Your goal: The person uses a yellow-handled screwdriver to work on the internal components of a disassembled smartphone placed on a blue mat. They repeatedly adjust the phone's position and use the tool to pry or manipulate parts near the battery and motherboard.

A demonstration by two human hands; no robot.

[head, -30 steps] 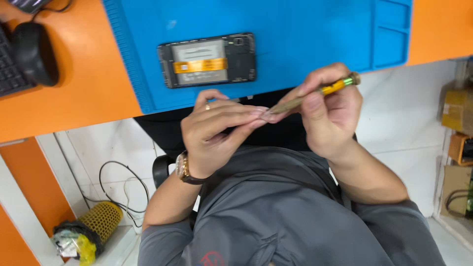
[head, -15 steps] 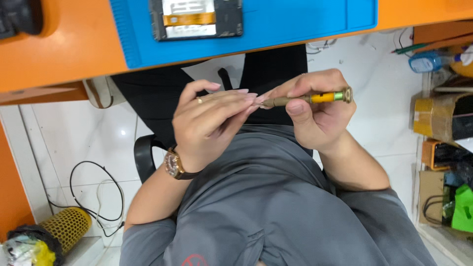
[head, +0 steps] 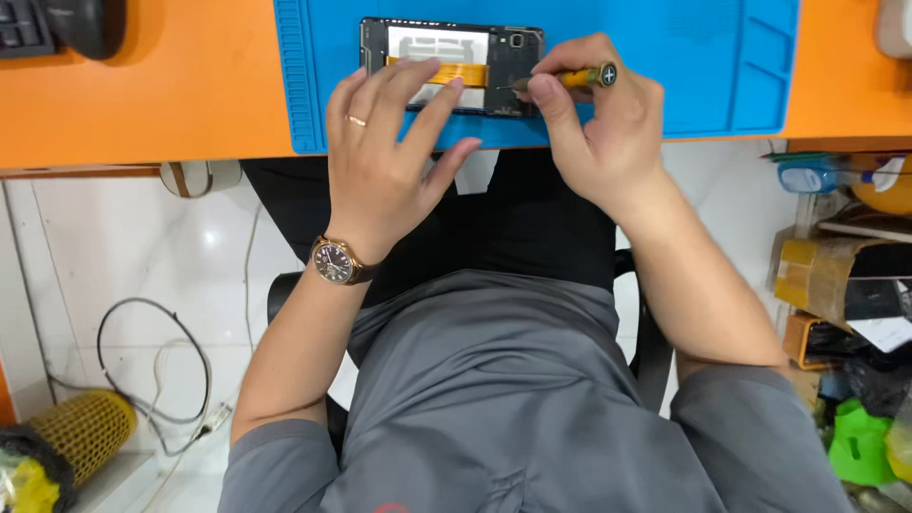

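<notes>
Grey cloth of the person's shirt (head: pixel 513 399) fills the bottom of the view, and the two bare forearms go up from it toward the desk. Under the body a black chair (head: pixel 294 294) shows at the sides, and on the white floor at the left lie a grey cable (head: pixel 152 370) and a yellow mesh basket (head: pixel 81 437). The left wrist carries a gold watch (head: pixel 337 261) with a dark face. Above it, the left hand (head: pixel 385 161) is spread open and flat, with a ring on one finger; its fingertips press on the lower edge and the middle of an opened phone (head: pixel 451 62), and it grips nothing. The right hand (head: pixel 603 123) is closed around a small screwdriver (head: pixel 570 78) with a yellow handle, pinched between the thumb and the first fingers. The screwdriver lies almost level, and its thin tip touches the phone near the right end, just below the camera corner. The phone lies with its back cover off, so a yellow strip and grey inner parts are visible. It rests on a blue work mat (head: pixel 684 66), close to the front edge of the mat. The mat lies on an orange desk (head: pixel 142 95). At the far left corner of the desk a black mouse (head: pixel 90 24) sits beside a dark keyboard (head: pixel 24 28).
</notes>
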